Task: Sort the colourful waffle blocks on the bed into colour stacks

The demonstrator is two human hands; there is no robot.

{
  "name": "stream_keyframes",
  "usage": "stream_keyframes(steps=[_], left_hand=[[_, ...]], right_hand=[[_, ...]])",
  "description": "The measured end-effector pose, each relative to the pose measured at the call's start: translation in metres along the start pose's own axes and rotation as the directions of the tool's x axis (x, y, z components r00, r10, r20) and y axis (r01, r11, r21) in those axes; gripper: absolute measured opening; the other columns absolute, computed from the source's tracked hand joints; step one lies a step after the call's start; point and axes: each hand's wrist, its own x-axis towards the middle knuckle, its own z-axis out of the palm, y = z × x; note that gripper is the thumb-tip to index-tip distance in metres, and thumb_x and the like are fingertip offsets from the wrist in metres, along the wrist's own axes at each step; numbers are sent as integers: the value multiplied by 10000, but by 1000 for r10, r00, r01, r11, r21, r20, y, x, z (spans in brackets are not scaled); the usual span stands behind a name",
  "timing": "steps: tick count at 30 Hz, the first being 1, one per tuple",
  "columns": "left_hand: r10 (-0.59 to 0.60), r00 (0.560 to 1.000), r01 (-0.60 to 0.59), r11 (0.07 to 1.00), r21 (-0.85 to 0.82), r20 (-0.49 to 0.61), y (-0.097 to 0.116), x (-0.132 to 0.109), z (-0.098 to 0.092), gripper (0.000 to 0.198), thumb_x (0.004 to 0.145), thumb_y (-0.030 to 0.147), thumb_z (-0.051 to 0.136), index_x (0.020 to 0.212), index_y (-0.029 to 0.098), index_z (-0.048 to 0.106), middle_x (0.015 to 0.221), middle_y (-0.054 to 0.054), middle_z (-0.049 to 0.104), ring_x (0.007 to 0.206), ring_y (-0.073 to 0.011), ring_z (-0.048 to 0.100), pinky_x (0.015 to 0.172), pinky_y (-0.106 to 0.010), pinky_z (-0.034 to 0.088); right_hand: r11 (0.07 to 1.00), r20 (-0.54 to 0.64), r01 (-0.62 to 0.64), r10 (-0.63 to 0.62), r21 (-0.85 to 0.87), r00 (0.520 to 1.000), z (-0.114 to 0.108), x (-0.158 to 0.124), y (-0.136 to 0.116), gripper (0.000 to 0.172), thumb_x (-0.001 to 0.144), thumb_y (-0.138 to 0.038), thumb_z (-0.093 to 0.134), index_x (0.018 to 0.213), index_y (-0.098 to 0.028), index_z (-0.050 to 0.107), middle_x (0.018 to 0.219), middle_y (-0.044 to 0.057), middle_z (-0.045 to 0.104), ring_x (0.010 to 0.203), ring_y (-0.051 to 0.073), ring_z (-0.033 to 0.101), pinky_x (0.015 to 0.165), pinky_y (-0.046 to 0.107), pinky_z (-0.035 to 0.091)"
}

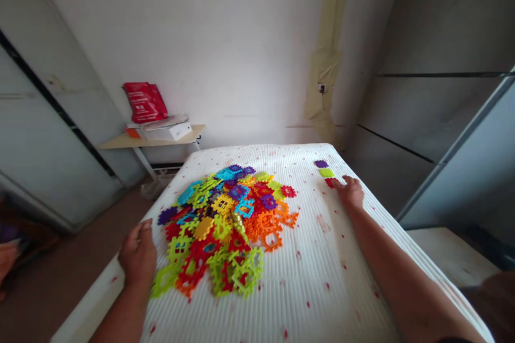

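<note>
A heap of colourful interlocking plastic tiles [225,220] lies in the middle of a white ribbed mattress [306,278]. My left hand [138,256] rests on the mattress at the heap's left edge, fingers curled, beside the green tiles. My right hand [351,192] reaches to the far right, its fingertips on a red tile [330,182]. That red tile ends a short row with a green tile [326,172] and a purple tile [321,163] beyond it.
A small wooden side table [153,140] stands past the mattress's far left corner, with a white box [167,131] and a red bag [145,102] on it. Grey wardrobe panels stand at left and right. The mattress drops off to the floor on both sides.
</note>
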Motion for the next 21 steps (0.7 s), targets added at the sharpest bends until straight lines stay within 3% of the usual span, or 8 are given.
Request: stream_keyframes(steps=[5,8,11,21], left_hand=[[-29,999,31,999,-45,39,6,-6,-2,461,766,462,426,1039,153,632,1047,-75,656,981,-231,580,913,-332,418],[-29,998,31,998,-57,49,11,-9,-3,481,763,505,408,1021,167,632,1037,-84,650,1006,-238,569,936,-350,403],[-43,997,45,999,-24,62,16,-9,-4,477,760,500,398,996,160,635,1010,-92,650,997,-250,570,929,-366,404],[-30,995,29,999,14,98,18,-9,-5,462,763,508,397,962,170,640,984,-85,658,972,-256,577,908,-367,414]], right_hand=[[952,-68,-99,124,291,990,-2,5,18,439,715,-423,471,947,-115,680,851,110,670,781,225,585,697,304,415],[910,-128,-130,195,392,972,-2,4,26,410,685,-401,466,882,-127,699,817,99,688,765,220,599,675,291,422],[870,-114,-150,228,470,967,1,4,30,420,659,-399,477,876,-121,704,790,96,697,741,220,615,662,291,437],[883,-42,-155,193,443,980,-3,-2,26,415,613,-426,513,829,-138,721,705,84,697,664,221,613,636,306,437]])
